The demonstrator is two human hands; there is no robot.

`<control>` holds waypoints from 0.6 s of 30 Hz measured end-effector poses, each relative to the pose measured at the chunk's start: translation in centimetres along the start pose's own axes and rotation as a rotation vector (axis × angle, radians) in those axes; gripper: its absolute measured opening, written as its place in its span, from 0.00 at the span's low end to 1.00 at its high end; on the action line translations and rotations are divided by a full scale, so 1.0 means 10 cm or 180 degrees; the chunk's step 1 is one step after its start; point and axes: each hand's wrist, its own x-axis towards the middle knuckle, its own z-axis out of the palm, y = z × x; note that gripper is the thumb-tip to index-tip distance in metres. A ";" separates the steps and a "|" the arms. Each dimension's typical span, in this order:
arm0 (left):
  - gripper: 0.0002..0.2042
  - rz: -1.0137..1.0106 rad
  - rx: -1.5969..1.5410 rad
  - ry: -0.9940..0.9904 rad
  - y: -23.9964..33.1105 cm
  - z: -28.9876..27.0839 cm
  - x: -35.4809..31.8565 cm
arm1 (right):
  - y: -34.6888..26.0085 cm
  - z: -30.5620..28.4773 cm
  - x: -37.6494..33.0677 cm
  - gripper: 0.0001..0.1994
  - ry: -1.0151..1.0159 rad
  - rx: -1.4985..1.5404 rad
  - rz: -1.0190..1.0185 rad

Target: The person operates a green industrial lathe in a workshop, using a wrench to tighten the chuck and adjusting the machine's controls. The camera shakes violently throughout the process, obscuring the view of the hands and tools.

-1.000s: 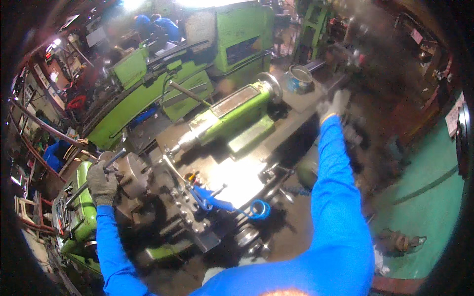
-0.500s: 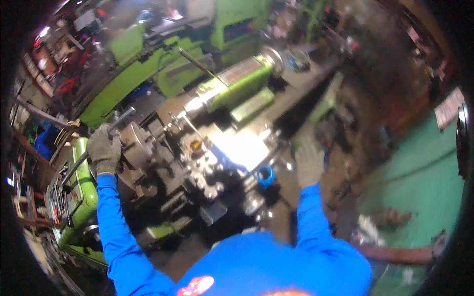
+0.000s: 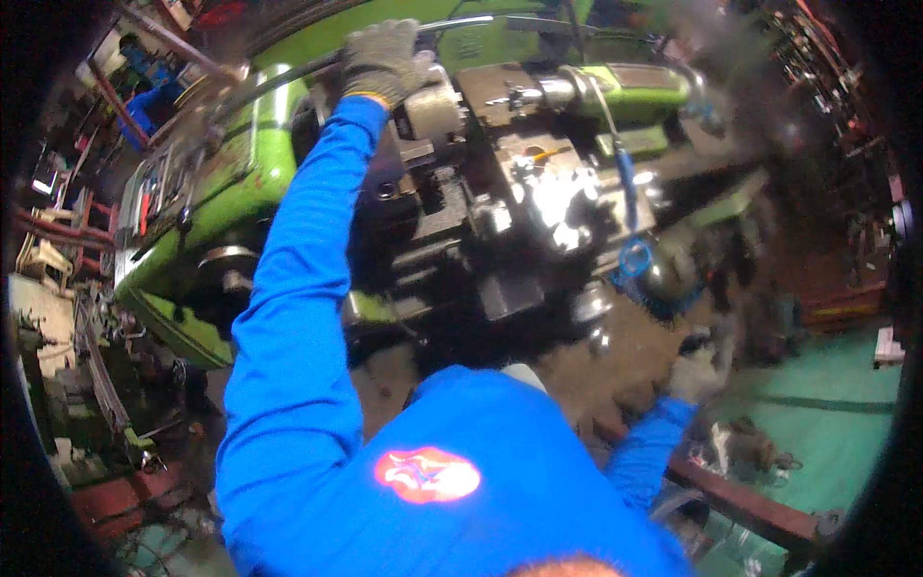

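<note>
- The room is a crowded workshop, dim toward the edges; a stretch of green floor (image 3: 827,418) shows at the right, with a reddish beam (image 3: 745,497) along its near side.
- Brownish floor (image 3: 611,356) lies nearer the middle, between the person and the machine.
- The working surface is one metal lathe: its green headstock (image 3: 260,159) stands at the left, its tailstock (image 3: 635,91) at the upper right, and a brightly lit carriage (image 3: 553,188) between them.
- Another green machine (image 3: 471,46) stands behind it — two green machines counted so far.
- Two gloved hands are in view, both in blue sleeves.
- The left hand (image 3: 383,62) is closed around one long metal bar (image 3: 454,23), which slants above the headstock and beside the single chuck (image 3: 433,111).
- The right hand (image 3: 700,370) hangs low at the right, blurred, with something dark at its fingers — whether it grips that, I cannot tell.
- One blue air gun (image 3: 627,188) and one blue coiled hose (image 3: 635,258) are at the carriage's right.
</note>
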 end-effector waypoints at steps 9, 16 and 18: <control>0.24 0.0209 -0.0610 0.1448 -0.19 0.23 -0.07 | 0.30 0.39 -0.80 0.33 0.0156 0.0442 0.0759; 0.10 0.0440 -0.2261 0.1805 0.42 0.09 -0.83 | 0.72 1.56 -1.09 0.34 -0.0139 0.0786 0.0895; 0.08 0.0572 -0.2473 0.1229 0.78 0.21 -1.39 | 0.80 1.78 -1.08 0.33 0.0052 0.0453 0.0744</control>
